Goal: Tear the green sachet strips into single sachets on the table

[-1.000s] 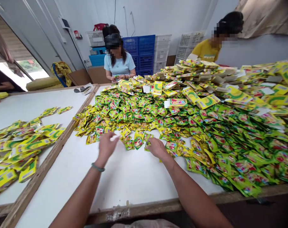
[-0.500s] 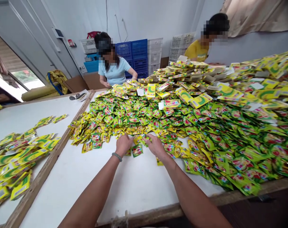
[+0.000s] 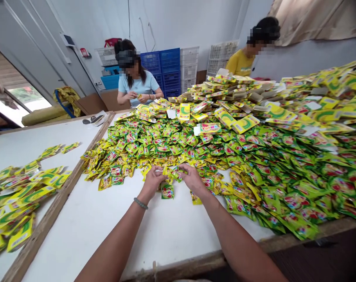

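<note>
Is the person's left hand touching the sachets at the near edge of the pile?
Touching. In the head view, the left hand closes its fingers on sachets at the pile's near edge, and the right hand grips the same cluster.

Flat yellow-and-green printed cardboard cartons (image 3: 248, 122) heaped at the far side, stacked blue plastic crates (image 3: 162, 64) and white plastic crates (image 3: 191, 66) against the wall, person in light-blue shirt (image 3: 137, 84), person in yellow shirt (image 3: 239, 62), beige curtain (image 3: 315, 19).

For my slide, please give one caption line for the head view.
Left hand and right hand gather sachets at the pile's edge on a white table.
</note>
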A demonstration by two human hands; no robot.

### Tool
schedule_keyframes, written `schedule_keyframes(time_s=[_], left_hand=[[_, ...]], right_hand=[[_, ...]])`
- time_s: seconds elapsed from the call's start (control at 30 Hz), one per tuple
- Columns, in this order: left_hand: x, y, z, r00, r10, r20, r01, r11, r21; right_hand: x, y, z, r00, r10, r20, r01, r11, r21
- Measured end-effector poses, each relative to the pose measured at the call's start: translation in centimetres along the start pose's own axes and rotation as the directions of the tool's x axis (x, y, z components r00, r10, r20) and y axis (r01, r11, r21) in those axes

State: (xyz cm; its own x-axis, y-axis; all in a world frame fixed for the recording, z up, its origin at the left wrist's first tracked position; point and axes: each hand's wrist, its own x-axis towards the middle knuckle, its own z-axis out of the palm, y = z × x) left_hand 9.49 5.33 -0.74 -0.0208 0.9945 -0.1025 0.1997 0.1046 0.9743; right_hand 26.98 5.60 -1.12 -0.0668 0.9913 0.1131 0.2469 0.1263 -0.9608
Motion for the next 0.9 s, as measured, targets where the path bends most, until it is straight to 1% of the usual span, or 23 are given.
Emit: schedule_keyframes(time_s=[0.07, 0.1, 0.17, 0.2, 0.23, 0.27, 0.33, 0.4, 0.43, 0.5, 0.57, 0.63, 0.7, 0.73, 0.8, 0.83, 0.87, 0.9], left_hand=[[-1.2, -0.1, -1.1, 0.996, -0.05, 0.077, 0.067, 0.97, -0.233], [-1.7, -0.2, -1.5, 0.994, -0.071, 0.087, 0.094, 0.953, -0.289], [-2.6, -0.6, -2.1, 0.992, -0.109, 0.068, 0.124, 0.948, -0.293], [-3.0, -0.8, -2.2, 0.989, -0.131, 0.065, 0.144, 0.946, -0.291], [-3.4, -1.0, -2.2, 0.986, -0.152, 0.075, 0.168, 0.939, -0.3], [-3.8, -1.2, -2.1, 0.981, -0.17, 0.096, 0.193, 0.926, -0.324], [-4.4, -1.2, -1.9, 0.969, -0.19, 0.158, 0.239, 0.886, -0.397], [-4.8, -1.1, -1.8, 0.963, -0.178, 0.202, 0.253, 0.855, -0.453], [-4.9, -1.0, -1.8, 0.962, -0.174, 0.212, 0.255, 0.85, -0.461], [-4.8, -0.9, -1.8, 0.965, -0.176, 0.193, 0.247, 0.855, -0.456], [-4.7, -0.9, -1.8, 0.972, -0.189, 0.137, 0.231, 0.859, -0.456], [-4.5, -0.9, -1.7, 0.979, -0.186, 0.083, 0.203, 0.871, -0.448], [-4.2, -0.8, -1.6, 0.986, -0.154, 0.059, 0.165, 0.895, -0.414], [-4.0, -0.6, -1.5, 0.989, -0.132, 0.059, 0.145, 0.91, -0.389], [-3.4, 0.2, -1.4, 0.992, -0.091, 0.09, 0.115, 0.938, -0.326], [-3.0, 0.9, -1.5, 0.989, -0.073, 0.126, 0.107, 0.953, -0.285], [-2.5, 1.8, -1.6, 0.984, -0.055, 0.171, 0.095, 0.967, -0.235], [-1.9, 2.8, -1.7, 0.976, -0.031, 0.216, 0.071, 0.981, -0.179]], right_hand=[[-0.3, -0.7, -0.1, 0.996, 0.026, 0.084, -0.03, 0.998, 0.049], [-0.5, -1.0, 0.0, 0.988, 0.037, 0.151, -0.05, 0.995, 0.088], [-1.0, -1.5, 0.5, 0.952, 0.03, 0.304, -0.09, 0.979, 0.185], [-1.3, -1.6, 0.9, 0.932, 0.016, 0.363, -0.101, 0.971, 0.215], [-1.6, -1.7, 1.3, 0.919, 0.004, 0.394, -0.097, 0.971, 0.217], [-1.8, -1.6, 1.7, 0.917, -0.004, 0.398, -0.08, 0.978, 0.192], [-2.1, -1.3, 2.4, 0.933, -0.003, 0.36, -0.031, 0.996, 0.089], [-2.1, -0.9, 2.9, 0.948, 0.0, 0.32, -0.001, 1.0, 0.004], [-2.1, -0.7, 3.0, 0.951, 0.001, 0.309, 0.002, 1.0, -0.008], [-1.9, -0.4, 2.9, 0.956, 0.005, 0.292, -0.014, 0.999, 0.03], [-1.7, -0.4, 2.7, 0.965, 0.027, 0.263, -0.062, 0.99, 0.128], [-1.7, -0.6, 2.4, 0.967, 0.076, 0.242, -0.135, 0.962, 0.239], [-1.9, -1.1, 2.3, 0.949, 0.142, 0.28, -0.229, 0.924, 0.308], [-2.0, -1.3, 2.3, 0.931, 0.174, 0.32, -0.278, 0.906, 0.318], [-2.2, -2.0, 2.4, 0.897, 0.192, 0.398, -0.329, 0.892, 0.311], [-2.2, -2.3, 2.4, 0.893, 0.182, 0.411, -0.324, 0.894, 0.309], [-2.2, -2.5, 2.4, 0.903, 0.169, 0.395, -0.306, 0.899, 0.314], [-2.0, -2.7, 2.3, 0.921, 0.163, 0.355, -0.284, 0.904, 0.321]])
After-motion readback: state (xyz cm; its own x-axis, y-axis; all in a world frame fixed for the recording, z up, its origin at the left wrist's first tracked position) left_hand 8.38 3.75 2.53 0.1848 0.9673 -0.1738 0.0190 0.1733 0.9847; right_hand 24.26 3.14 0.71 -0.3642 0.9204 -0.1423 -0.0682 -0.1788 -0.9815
